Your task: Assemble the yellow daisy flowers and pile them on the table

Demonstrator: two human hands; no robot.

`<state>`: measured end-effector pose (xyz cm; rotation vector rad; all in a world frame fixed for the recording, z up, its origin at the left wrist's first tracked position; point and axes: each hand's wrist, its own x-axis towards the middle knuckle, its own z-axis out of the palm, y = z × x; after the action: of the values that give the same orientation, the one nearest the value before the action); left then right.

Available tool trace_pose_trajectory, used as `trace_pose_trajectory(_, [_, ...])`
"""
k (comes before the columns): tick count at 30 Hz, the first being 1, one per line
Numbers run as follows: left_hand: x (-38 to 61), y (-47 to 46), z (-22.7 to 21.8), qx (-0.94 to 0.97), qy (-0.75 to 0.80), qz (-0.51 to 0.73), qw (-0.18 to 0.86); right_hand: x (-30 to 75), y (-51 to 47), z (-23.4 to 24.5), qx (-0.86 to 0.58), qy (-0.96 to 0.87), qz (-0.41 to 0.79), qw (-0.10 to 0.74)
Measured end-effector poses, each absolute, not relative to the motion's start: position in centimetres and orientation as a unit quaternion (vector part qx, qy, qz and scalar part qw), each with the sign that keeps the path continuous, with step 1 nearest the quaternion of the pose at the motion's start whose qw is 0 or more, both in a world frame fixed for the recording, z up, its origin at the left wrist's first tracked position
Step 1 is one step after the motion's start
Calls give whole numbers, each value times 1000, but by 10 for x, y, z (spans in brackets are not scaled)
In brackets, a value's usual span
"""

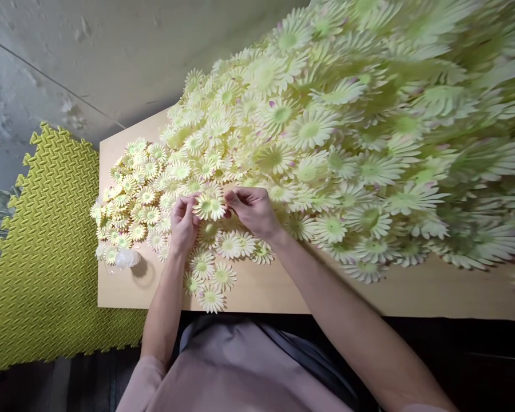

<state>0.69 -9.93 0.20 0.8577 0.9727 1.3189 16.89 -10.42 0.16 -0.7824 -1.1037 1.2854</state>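
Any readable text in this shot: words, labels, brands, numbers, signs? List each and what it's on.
None. No lettering shows on the flower at the left hand, the flower pile, table, yellow mat or shirt. The small clear-and-white item shows no legible marking either.

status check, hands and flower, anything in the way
Left hand pinching one flower. Right hand beside it, contact unclear. Loose flowers crowd around both hands.

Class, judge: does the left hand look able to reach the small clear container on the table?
Probably yes: the clear container stands beside the left forearm with flat tabletop between, though the left hand is holding a flower.
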Motion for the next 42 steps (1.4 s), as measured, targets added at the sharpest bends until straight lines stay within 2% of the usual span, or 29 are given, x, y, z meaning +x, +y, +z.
trace_pose_trajectory(5, [3,-96,2,339,418,613,578,171,-102,2,-354,-403,563,629])
trace_pose_trajectory(9, [0,-95,8,349,405,620,575,176,-102,10,-409,-410,501,643])
trace_pose_trajectory(13, [0,-98,9,418,416,585,557,174,-106,15,-424,-506,448,604])
trace_pose_trajectory(20, [3,-105,9,543,428,427,583,170,-108,8,-389,-560,515,520])
trace_pose_trajectory(24, [3,-106,9,548,440,418,575,170,-109,9,-368,-575,528,504])
trace_pose_trajectory(27, [2,-105,8,537,443,429,575,170,-108,10,-369,-573,509,526])
trace_pose_trajectory(35, [-3,-97,4,469,483,525,522,176,-98,6,-440,-364,427,701])
trace_pose_trajectory(38, [-4,-96,2,467,481,532,518,176,-100,7,-444,-397,422,684])
trace_pose_trajectory(42, [-3,-96,-1,469,484,528,516,172,-105,10,-409,-514,440,612])
